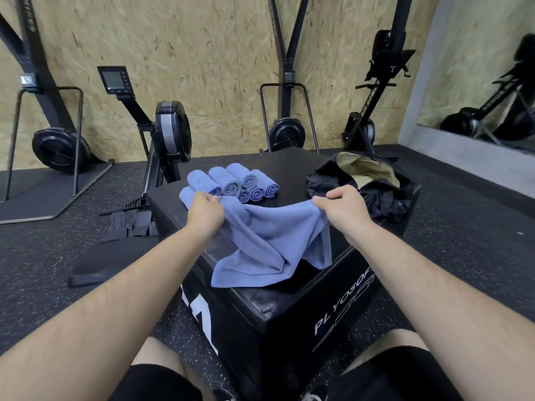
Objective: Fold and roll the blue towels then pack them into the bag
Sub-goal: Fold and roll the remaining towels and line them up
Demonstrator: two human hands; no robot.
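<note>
Black bag (389, 202) open, tan lining, towel (275, 235) in left hand (204, 211), right hand (343, 205)

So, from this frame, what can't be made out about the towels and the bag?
Head view only.
Inside of the black fabric bag with tan lining: its crumpled rim hides the bottom, so any towels inside are unseen.
Exact count of the rolled blue towels: the left hand and the unfolded blue towel cover the near ones.
</note>
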